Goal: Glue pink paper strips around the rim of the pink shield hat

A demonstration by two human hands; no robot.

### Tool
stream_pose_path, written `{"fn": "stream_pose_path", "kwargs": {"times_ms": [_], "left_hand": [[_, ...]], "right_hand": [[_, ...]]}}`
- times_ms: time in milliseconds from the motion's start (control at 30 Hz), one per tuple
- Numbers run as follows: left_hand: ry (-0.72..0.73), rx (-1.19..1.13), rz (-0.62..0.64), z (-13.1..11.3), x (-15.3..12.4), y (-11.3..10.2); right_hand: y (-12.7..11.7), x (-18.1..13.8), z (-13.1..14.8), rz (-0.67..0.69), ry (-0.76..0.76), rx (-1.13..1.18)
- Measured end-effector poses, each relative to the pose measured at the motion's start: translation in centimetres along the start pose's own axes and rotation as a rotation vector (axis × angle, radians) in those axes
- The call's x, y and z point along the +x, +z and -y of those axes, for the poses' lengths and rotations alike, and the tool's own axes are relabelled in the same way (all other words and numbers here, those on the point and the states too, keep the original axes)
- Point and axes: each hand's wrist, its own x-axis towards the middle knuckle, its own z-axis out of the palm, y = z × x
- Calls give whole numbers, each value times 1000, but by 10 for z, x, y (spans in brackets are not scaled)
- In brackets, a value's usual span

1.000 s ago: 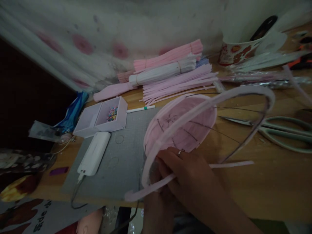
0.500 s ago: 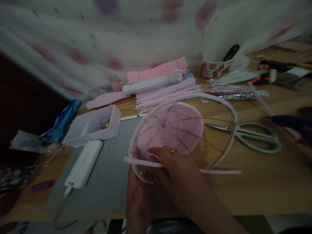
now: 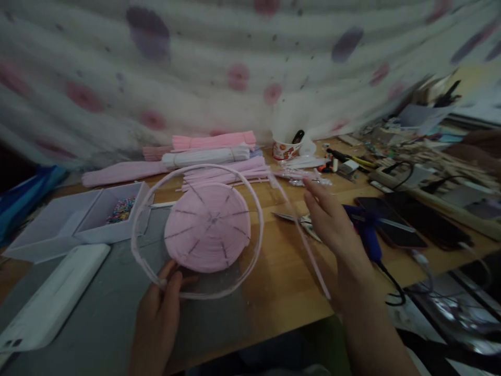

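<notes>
My left hand (image 3: 158, 308) pinches the near edge of a round wire frame wrapped in pink pipe cleaner (image 3: 250, 203). Inside the ring sits a pink woven disc (image 3: 207, 230) with dark wire spokes. A loose pink pipe cleaner strand (image 3: 301, 243) runs from the ring's right side down towards the table's front edge. My right hand (image 3: 332, 222) hovers to the right of the frame, fingers stretched out and holding nothing, above green-handled scissors (image 3: 309, 227).
Bundles of pink and white pipe cleaners (image 3: 211, 154) lie at the back. A white box with coloured beads (image 3: 117, 209), a white power bank (image 3: 55, 297), a grey mat (image 3: 102, 303), a blue glue gun (image 3: 368, 235), a phone (image 3: 395, 227) and a paper cup (image 3: 285, 149) surround the work.
The view swung right and up. My right hand let go of the frame and moved right, opening. The frame now lies flatter, held only by my left hand.
</notes>
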Motion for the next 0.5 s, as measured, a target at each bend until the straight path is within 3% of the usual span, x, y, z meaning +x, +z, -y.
{"fn": "stream_pose_path", "kwargs": {"times_ms": [67, 167, 300, 500], "left_hand": [[-31, -188, 25, 1, -1, 3], [-44, -490, 79, -2, -5, 12], [-19, -702, 122, -8, -18, 20], [18, -876, 179, -19, -44, 22]], "right_hand": [[-13, -4, -11, 122, -33, -301], [-29, -22, -22, 335, 52, -661], [-26, -33, -28, 446, -32, -709], [-16, -9, -60, 462, -223, -572]]}}
